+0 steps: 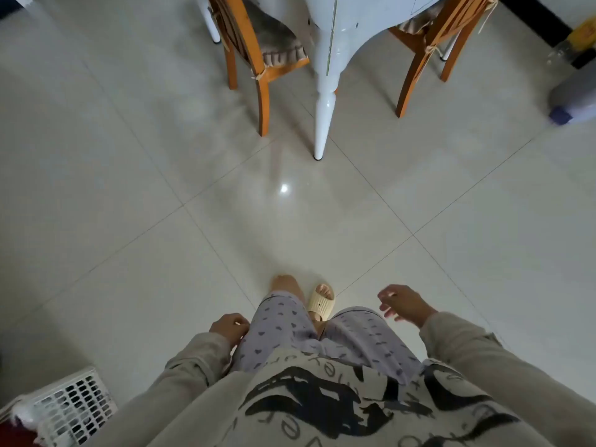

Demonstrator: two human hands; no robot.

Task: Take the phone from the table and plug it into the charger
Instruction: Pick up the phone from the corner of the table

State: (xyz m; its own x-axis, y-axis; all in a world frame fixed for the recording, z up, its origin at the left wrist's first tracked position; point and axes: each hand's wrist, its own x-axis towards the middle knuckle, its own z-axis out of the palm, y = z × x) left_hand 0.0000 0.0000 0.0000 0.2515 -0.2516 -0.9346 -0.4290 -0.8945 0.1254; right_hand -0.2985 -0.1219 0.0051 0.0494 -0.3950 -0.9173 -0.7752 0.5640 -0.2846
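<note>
No phone and no charger show in the head view. The white table (325, 50) stands at the top centre; I see only its underside and a turned leg, its top is out of frame. My left hand (229, 326) hangs beside my left thigh with the fingers curled in and nothing in them. My right hand (402, 304) is held out from my right side, fingers loosely spread, holding nothing. Both hands are low in the frame, far from the table.
Two wooden chairs with cushions flank the table leg, one on the left (254, 56) and one on the right (432, 50). A white slatted basket (69, 411) sits at the bottom left. A grey bin-like object (574, 98) is at the right edge. Glossy pale floor tiles (290, 204) stretch between me and the table.
</note>
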